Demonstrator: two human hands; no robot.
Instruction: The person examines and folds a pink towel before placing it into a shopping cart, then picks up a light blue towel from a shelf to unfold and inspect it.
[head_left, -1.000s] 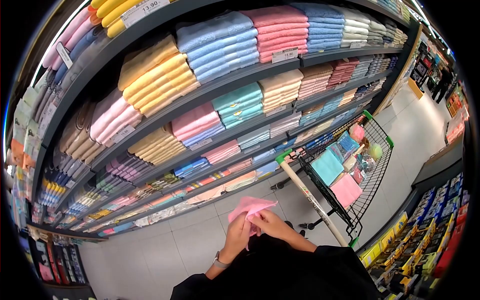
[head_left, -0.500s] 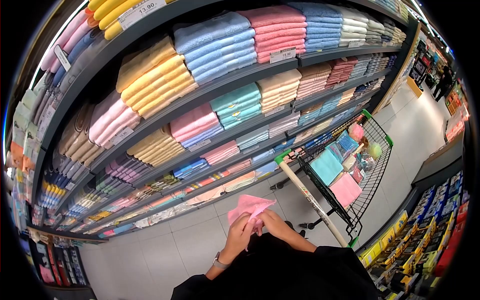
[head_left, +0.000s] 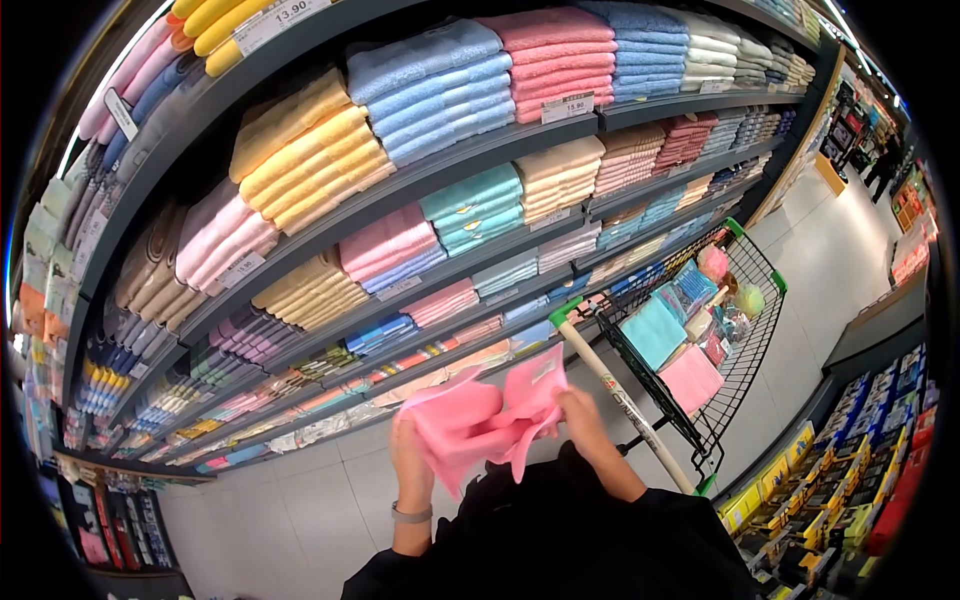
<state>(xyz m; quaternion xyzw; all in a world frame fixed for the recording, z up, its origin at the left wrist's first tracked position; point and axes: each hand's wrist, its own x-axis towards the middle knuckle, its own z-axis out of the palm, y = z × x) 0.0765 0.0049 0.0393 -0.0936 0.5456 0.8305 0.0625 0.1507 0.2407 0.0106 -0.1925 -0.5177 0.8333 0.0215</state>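
A pink towel, partly unfolded with loose folds in its middle, is stretched between my two hands in front of my body. My left hand, with a grey band on the wrist, grips the towel's left side. On the right side, a corner with a small pale label is pinched in my right hand. Some of the left fingers are hidden behind the cloth.
Shelves of folded towels in many colours curve across the left and front. A shopping cart holding a turquoise cloth, a pink cloth and other goods stands to my right. Packaged goods fill a rack at lower right.
The pink towel was bunched between my hands, held close together. Now the hands have moved apart, left and right, and the towel is spread wider.
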